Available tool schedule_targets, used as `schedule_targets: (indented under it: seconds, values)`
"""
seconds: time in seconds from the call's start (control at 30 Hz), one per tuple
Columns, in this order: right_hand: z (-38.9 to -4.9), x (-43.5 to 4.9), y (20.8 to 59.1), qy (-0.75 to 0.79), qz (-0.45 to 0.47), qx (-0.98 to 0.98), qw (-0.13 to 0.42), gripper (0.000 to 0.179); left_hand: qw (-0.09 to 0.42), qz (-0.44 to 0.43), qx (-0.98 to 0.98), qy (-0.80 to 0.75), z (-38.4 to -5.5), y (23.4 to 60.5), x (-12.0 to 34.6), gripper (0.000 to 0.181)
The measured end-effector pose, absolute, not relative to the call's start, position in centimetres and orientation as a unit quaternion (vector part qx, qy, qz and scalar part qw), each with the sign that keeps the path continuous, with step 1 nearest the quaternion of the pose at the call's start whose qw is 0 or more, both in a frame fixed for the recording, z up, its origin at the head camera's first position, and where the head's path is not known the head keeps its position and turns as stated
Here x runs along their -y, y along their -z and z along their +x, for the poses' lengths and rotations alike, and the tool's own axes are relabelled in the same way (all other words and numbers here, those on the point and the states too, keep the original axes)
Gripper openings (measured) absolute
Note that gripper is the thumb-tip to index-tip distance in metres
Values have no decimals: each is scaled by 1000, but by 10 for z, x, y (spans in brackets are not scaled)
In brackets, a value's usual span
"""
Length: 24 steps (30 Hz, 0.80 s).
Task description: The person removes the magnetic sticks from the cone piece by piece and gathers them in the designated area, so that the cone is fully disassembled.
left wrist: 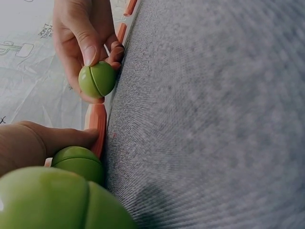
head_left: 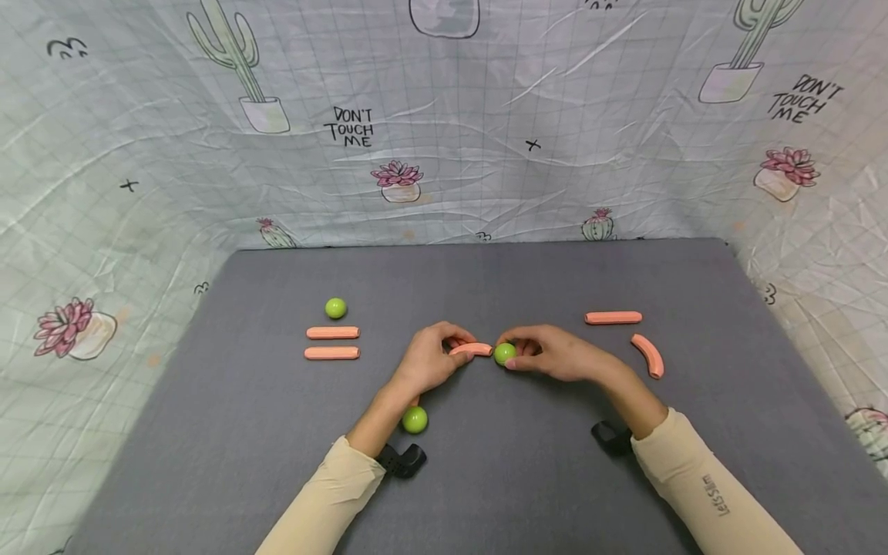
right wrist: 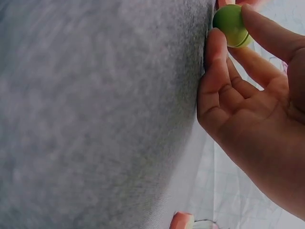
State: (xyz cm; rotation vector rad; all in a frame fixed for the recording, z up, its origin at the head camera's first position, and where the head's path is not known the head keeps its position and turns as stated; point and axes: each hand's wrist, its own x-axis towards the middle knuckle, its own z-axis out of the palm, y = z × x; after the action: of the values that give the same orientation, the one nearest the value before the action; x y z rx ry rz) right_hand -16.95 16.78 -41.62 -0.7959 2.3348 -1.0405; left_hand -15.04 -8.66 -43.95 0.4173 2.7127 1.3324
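My left hand (head_left: 426,361) pinches a short, curved orange rod (head_left: 477,349) low over the grey table, near its middle. Facing it, my right hand (head_left: 558,353) holds a glossy green ball (head_left: 505,354) between thumb and fingers, right at the rod's right end. In the left wrist view, a seam runs round this ball (left wrist: 96,80). Below my left wrist sits another green ball (head_left: 415,419), with a bit of orange rod (head_left: 415,401) showing behind it. A further green ball (left wrist: 78,162) appears beside the left thumb in the left wrist view; the hand hides it from the head view.
On the left lie two straight orange rods (head_left: 333,333) and a green ball (head_left: 336,308). To the right are a straight orange rod (head_left: 613,317) and a curved one (head_left: 648,356). A printed curtain (head_left: 458,185) hangs behind the grey table (head_left: 513,493).
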Motion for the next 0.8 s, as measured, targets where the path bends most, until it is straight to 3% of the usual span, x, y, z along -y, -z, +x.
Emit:
schedule_targets:
  seconds: [0.8]
  values:
    - [-174, -166, 414, 404, -266, -849, 213, 34, 64, 140, -894, -422, -137, 431, 96, 36]
